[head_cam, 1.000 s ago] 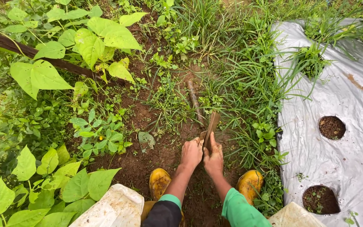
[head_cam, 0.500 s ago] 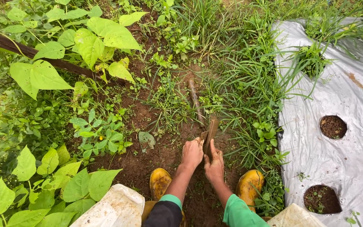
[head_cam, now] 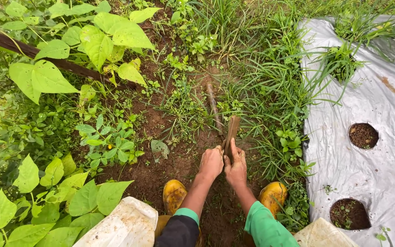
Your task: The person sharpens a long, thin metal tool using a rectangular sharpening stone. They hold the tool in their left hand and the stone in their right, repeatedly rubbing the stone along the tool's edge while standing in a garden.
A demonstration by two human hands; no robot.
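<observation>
Wooden, brown, flat-sided tool handle [head_cam: 231, 133] is clamped by both hands, palms pressed together around its lower end. Left hand [head_cam: 211, 162] and right hand [head_cam: 236, 165] sit side by side, touching, both soil-stained, fingers wrapped on the wood. Handle runs up and slightly right from the grip, top end free; its working end is hidden behind the hands, cannot tell what kind of head it has. Green sleeve cuffs [head_cam: 260, 218] on both forearms, dark fabric on the left arm below the cuff. Directly under the hands: bare reddish-brown soil strip [head_cam: 161, 176] with scattered small weeds. Two yellow rubber boots planted on that soil, left boot [head_cam: 174, 194] just below-left of the hands, right boot [head_cam: 273, 195] below-right, at the grass edge. A thin brown stick [head_cam: 213, 106] lies on the ground just above the handle, running away from the person. Dense green grass tufts [head_cam: 270, 82] right of the handle, between soil strip and a silver-grey plastic mulch sheet [head_cam: 380, 105] covering the right side. Sheet has round planting holes showing dark soil, one upper [head_cam: 363, 135], one lower [head_cam: 349, 213]. Left side: broad-leaved green bean-like plants [head_cam: 101, 39] and a dark brown pole [head_cam: 33, 54] lying diagonally under them. White woven sacks [head_cam: 124, 224] at bottom edge.
</observation>
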